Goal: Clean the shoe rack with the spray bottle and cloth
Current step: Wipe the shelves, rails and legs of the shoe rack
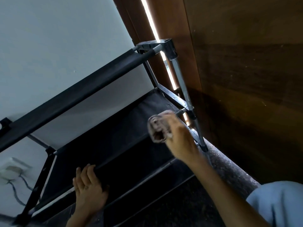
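Far left, a white wall socket [12, 169] is sitting low on the pale wall [57, 38], with a dark cable [18, 190] trailing down from it. Right next to that the shoe rack [78, 94] is standing against the wall, looking pretty tilted from this angle: black fabric shelves stretched between grey metal tubes and black plastic corner joints.

The person's left hand [89, 185] is resting on the front bar of the middle shelf, palm flat on the fabric, fingers lying over the bar fairly straight, so that grip is relaxed and not holding anything, just touching the rack.

Moving right, the right hand [178, 140] is up near the far right corner of that same shelf, and its grip is closed around a bunched-up greyish cloth [157, 128]. The cloth is sticking out of the fist on the left side, hovering just above the black fabric and close to the corner joint and the upright metal pole [182, 81]. It's a bit blurry, so I can't tell if the cloth is actually touching the shelf or the tube.

Behind the pole a brown wooden door [246, 79] is taking up the whole right side, with a bright strip of light showing along its edge. Bottom right, a light blue sleeve [278, 205] is poking in.
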The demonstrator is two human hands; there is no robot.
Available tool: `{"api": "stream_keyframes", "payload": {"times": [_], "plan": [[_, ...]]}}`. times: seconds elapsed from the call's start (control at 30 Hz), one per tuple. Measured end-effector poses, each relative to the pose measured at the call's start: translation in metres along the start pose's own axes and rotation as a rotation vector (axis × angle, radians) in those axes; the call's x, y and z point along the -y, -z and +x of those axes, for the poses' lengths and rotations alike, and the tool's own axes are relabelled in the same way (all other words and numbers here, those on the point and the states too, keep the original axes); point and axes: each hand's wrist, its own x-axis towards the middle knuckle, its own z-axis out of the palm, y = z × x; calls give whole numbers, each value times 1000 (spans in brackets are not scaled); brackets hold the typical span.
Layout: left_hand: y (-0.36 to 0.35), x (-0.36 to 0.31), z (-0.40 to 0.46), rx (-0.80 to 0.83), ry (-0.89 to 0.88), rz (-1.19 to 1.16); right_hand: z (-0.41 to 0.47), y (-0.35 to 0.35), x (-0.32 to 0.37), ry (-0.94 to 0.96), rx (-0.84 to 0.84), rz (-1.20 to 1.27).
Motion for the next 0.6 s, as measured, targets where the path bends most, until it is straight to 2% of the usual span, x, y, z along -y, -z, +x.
{"api": "stream_keyframes", "payload": {"times": [0.07, 0.2, 0.37, 0.43, 0.6], "plan": [[0, -4, 0, -8, 12, -19, 3, 13, -4, -84, -136, -106], [-2, -7, 0, -15, 39, -60, -5, 3, 14, -133, -172, -284], [-3, -2, 0, -5, 28, -48, -15, -40, 55, 118, 198, -161], [-3, 1, 0, -7, 10, -24, -13, -43, 65, 160, 248, -176], [-3, -1, 1, -11, -7, -15, 15, 10, 40, -190, -86, -340]]}}
